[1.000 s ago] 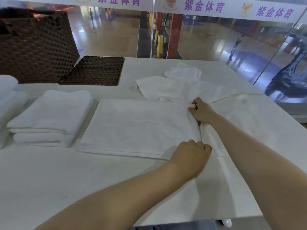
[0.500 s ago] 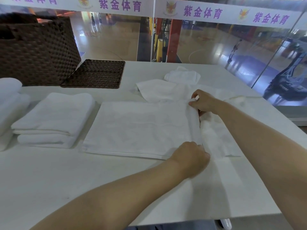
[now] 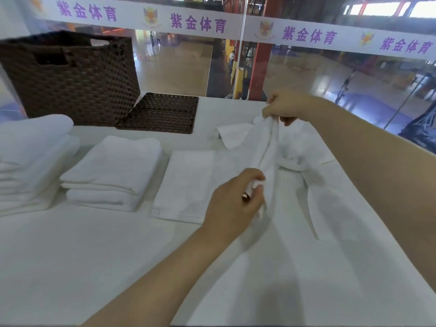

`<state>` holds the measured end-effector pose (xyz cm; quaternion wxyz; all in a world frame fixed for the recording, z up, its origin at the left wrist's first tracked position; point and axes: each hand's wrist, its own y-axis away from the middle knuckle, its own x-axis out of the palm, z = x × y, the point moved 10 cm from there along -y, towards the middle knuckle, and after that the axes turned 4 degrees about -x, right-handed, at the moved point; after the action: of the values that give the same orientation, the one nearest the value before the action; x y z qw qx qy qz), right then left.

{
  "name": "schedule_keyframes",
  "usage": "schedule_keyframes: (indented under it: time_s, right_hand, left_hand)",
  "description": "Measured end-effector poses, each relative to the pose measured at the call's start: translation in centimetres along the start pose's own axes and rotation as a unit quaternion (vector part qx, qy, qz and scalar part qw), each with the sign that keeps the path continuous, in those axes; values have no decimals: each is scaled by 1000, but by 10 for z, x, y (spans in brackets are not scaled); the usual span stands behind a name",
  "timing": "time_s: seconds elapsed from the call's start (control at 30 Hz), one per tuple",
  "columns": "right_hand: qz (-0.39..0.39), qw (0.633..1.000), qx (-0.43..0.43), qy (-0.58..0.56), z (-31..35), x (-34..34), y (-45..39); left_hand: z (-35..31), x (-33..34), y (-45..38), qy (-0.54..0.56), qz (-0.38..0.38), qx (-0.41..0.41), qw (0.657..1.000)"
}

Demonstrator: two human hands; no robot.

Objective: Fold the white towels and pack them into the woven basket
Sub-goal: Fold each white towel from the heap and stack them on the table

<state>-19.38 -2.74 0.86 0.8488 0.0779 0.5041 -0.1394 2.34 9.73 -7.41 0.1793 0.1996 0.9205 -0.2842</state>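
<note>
A white towel (image 3: 188,185) lies half flat on the white table (image 3: 94,256), its right edge lifted off the surface. My right hand (image 3: 286,107) pinches the far corner of that edge, raised above the table. My left hand (image 3: 232,204) grips the near corner, lower and closer to me. The raised edge hangs between the two hands as a loose band. The dark brown woven basket (image 3: 75,76) stands at the far left of the table, its inside hidden.
The basket's flat woven lid (image 3: 162,113) lies beside it. Two folded towels (image 3: 113,173) are stacked left of the flat towel, with a taller stack (image 3: 30,161) at the left edge. More loose white towels (image 3: 236,135) lie beyond. A glass wall runs behind the table.
Both hands have lifted the towel's right edge off the table; the right hand rose up and away from me. The camera tilted up, showing more of the basket.
</note>
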Motion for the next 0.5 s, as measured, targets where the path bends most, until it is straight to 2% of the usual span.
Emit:
schedule_keyframes:
  time_s: [0.13, 0.27, 0.43, 0.5]
  right_hand:
    - [26, 999, -31, 32, 76, 32, -17]
    - [37, 995, -59, 76, 132, 76, -29]
    - [33, 983, -80, 161, 167, 133, -38]
    - [26, 984, -75, 161, 170, 153, -44]
  left_hand:
    - [30, -50, 13, 43, -55, -37, 997]
    - [75, -87, 28, 26, -82, -101, 991]
    - [119, -104, 44, -164, -57, -145, 974]
    - [128, -107, 47, -220, -53, -150, 962]
